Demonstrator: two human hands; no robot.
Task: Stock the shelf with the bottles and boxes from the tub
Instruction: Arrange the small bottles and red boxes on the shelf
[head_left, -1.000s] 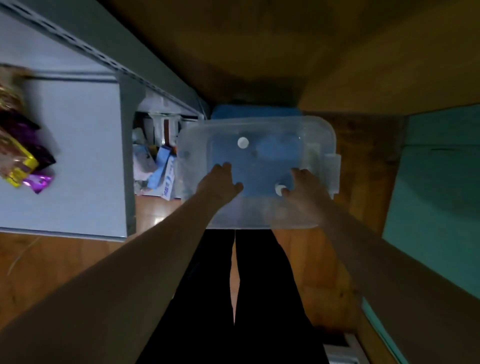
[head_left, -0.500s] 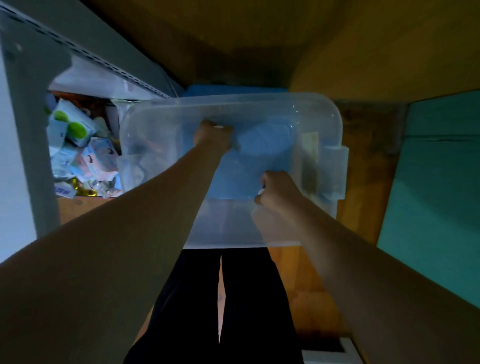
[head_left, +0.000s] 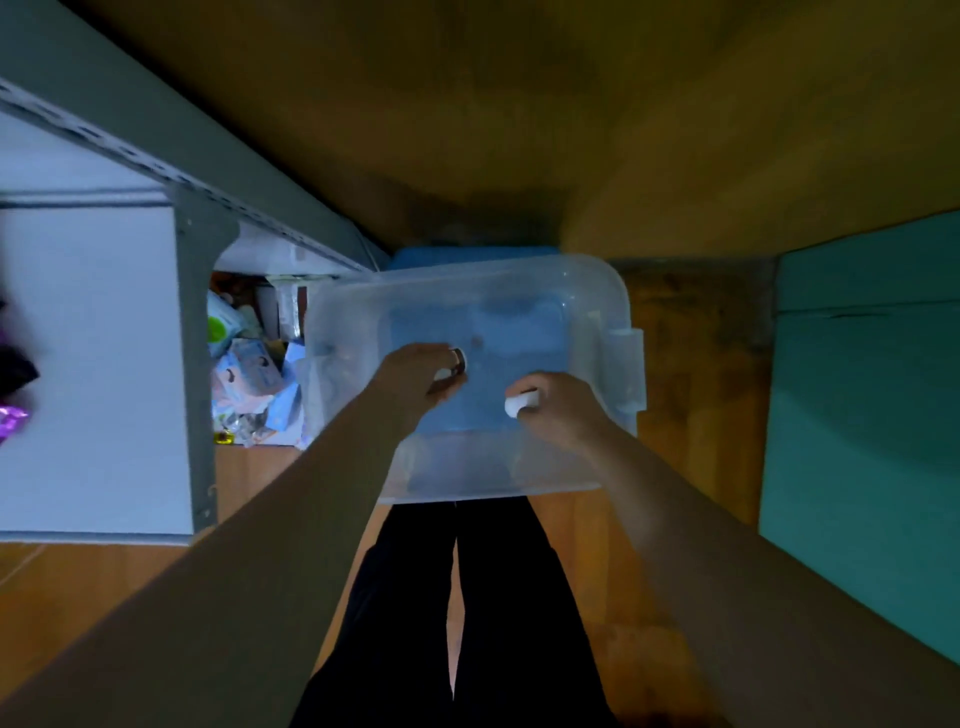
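Now both hands are down inside the clear plastic tub (head_left: 597, 291) on the floor. Her left hand (head_left: 415, 376) has closed on a small dark-banded bottle (head_left: 457, 362); her right hand (head_left: 558, 405) holds a small white bottle (head_left: 521, 404). Nothing else shows inside. Next comes the grey metal shelf (head_left: 200, 322) just beside it.

A small shop aisle: a grey metal shelf unit (head_left: 197, 332) with slotted uprights holds colourful packaged goods (head_left: 249, 374) above a wooden plank floor (head_left: 691, 374)
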